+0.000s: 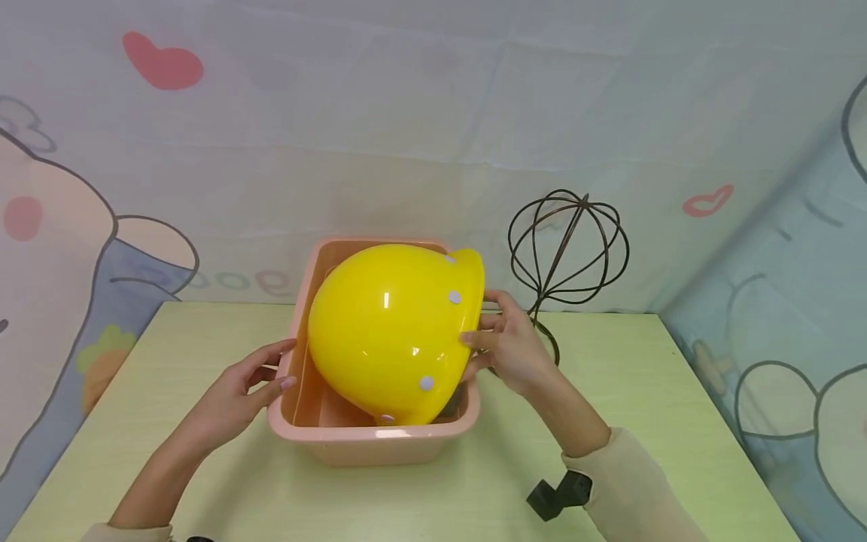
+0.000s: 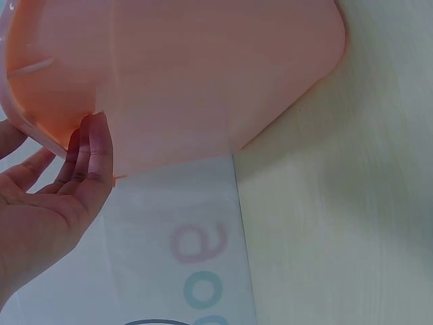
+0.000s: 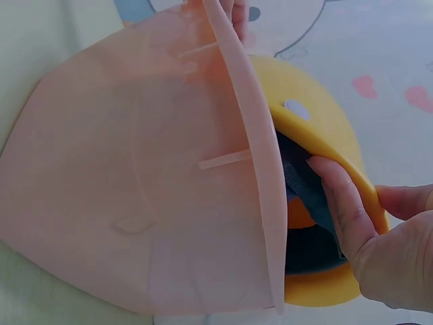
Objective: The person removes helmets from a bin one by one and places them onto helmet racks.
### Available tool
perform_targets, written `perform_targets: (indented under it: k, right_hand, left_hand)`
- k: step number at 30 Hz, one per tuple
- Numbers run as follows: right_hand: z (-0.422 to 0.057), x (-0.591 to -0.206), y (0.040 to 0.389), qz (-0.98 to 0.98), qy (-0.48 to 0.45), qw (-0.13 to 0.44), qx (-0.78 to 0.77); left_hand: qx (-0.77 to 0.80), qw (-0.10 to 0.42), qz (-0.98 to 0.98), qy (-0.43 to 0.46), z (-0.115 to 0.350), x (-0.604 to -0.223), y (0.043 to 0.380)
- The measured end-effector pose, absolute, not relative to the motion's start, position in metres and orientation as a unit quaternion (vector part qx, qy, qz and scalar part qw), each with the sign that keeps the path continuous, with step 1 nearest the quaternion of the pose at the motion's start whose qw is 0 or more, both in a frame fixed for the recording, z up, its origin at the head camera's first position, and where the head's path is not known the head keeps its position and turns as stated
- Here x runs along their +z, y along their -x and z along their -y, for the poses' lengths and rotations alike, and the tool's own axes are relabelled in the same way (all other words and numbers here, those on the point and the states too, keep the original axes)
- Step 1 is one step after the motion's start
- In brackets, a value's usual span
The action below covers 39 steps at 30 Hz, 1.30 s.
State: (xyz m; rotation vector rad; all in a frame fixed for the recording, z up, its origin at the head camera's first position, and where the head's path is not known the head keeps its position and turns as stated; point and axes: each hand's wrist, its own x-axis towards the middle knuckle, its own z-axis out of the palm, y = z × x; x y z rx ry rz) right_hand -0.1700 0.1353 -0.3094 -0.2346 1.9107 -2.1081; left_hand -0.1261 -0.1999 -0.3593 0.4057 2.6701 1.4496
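A glossy yellow hard hat point(image 1: 379, 324) with pale round dots lies tilted on its side, partly inside a pink plastic bin point(image 1: 339, 434). Its brim faces right. My right hand point(image 1: 512, 342) grips that brim, thumb outside and fingers on the inner side, as the right wrist view shows. Dark straps point(image 3: 308, 183) show within the hat there. At the bin's left rim, my left hand point(image 1: 233, 399) holds the edge. In the left wrist view several of its fingers point(image 2: 100, 145) lie against the outer wall. The bin's floor is mostly hidden under the hat.
A large dark wire whisk point(image 1: 567, 248) stands behind my right hand, its lower part partly hidden. The pale wooden table point(image 1: 609, 361) meets a printed cloth backdrop point(image 1: 433, 150) behind the bin. A dark wrist device point(image 1: 558, 494) sits at my right sleeve.
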Motion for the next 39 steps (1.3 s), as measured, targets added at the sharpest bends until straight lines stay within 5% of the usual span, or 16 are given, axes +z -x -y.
perform_targets:
  k: [39]
  right_hand:
    - [-0.151,-0.284,0.163,-0.623,0.130,0.085,-0.767]
  left_hand:
    - [0.456,0.029,-0.880,-0.133,0.201,-0.360,0.126]
